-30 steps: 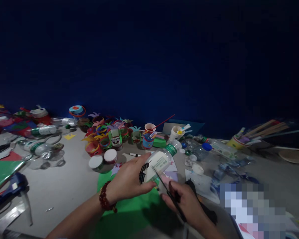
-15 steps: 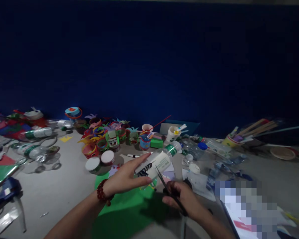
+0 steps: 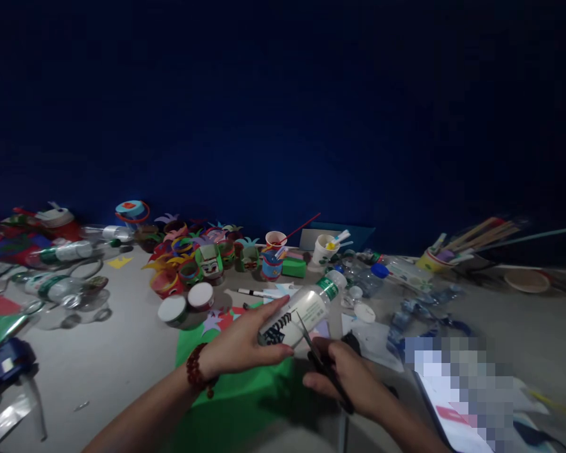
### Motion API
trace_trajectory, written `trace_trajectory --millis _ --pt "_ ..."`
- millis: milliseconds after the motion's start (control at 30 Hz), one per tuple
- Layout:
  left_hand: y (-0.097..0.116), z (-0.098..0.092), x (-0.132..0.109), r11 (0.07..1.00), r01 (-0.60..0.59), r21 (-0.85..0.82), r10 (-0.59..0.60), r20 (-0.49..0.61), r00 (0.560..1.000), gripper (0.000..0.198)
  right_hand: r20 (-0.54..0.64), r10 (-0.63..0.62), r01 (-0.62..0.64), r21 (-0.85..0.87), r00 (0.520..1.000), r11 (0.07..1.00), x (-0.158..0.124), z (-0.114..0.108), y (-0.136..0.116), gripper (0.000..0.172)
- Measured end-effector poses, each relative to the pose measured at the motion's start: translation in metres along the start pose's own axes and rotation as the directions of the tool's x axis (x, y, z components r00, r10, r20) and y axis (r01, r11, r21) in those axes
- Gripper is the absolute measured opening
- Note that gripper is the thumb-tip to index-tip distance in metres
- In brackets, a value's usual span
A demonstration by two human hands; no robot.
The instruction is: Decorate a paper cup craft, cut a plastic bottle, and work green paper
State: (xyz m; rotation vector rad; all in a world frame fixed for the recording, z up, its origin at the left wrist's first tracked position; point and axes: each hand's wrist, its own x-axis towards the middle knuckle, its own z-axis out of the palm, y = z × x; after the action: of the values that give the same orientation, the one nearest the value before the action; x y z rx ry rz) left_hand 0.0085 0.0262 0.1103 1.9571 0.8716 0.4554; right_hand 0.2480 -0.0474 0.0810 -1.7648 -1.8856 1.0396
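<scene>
My left hand [image 3: 243,343], with a red bead bracelet on its wrist, grips a clear plastic bottle [image 3: 302,311] that has a white label and a green cap. The bottle lies tilted, its cap pointing up and to the right. A black zigzag strip sits at the bottle's lower end, next to my fingers. In my right hand [image 3: 346,374] is a pair of black scissors [image 3: 311,343], their blades reaching up against the bottle's side. Both hands hover over a green paper sheet [image 3: 231,396] on the grey table.
Colourful paper-craft cups [image 3: 202,261] cluster at the back. Paper cups with brushes [image 3: 323,248], empty bottles [image 3: 56,286], two white lids [image 3: 186,302], a marker [image 3: 252,293], and paper scraps lie around. Brushes [image 3: 476,236] sit at far right. A blurred patch [image 3: 462,390] covers the lower right.
The bottle has turned and tilted in my left hand, so the black zigzag strip now sits lower. Both hands shifted slightly right, and the scissors stay against the bottle.
</scene>
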Motion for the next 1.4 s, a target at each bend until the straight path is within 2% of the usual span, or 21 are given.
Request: trace_trajectory --millis 133,333,833,1400 --pt "0.001 0.003 0.001 0.998 0.016 -0.064 -0.016 0.003 1.0 0.082 -0.003 -0.008 0.008 -0.063 1.0 0.998 -0.004 -0.005 -0.009 0.044" --pt "-0.003 0.002 0.001 0.998 -0.006 -0.065 0.007 0.011 1.0 0.083 -0.053 -0.02 0.017 -0.049 0.998 0.999 -0.005 -0.002 -0.005 0.041" --pt "0.0 -0.007 -0.003 0.999 -0.019 -0.032 0.019 -0.011 1.0 0.085 -0.05 -0.091 0.095 0.079 0.995 0.992 -0.002 0.004 -0.011 0.044" --pt "0.008 -0.011 -0.007 0.999 -0.035 0.014 0.035 0.015 0.999 0.087 -0.152 -0.141 0.136 -0.042 0.978 0.99 -0.008 0.01 -0.004 0.047"
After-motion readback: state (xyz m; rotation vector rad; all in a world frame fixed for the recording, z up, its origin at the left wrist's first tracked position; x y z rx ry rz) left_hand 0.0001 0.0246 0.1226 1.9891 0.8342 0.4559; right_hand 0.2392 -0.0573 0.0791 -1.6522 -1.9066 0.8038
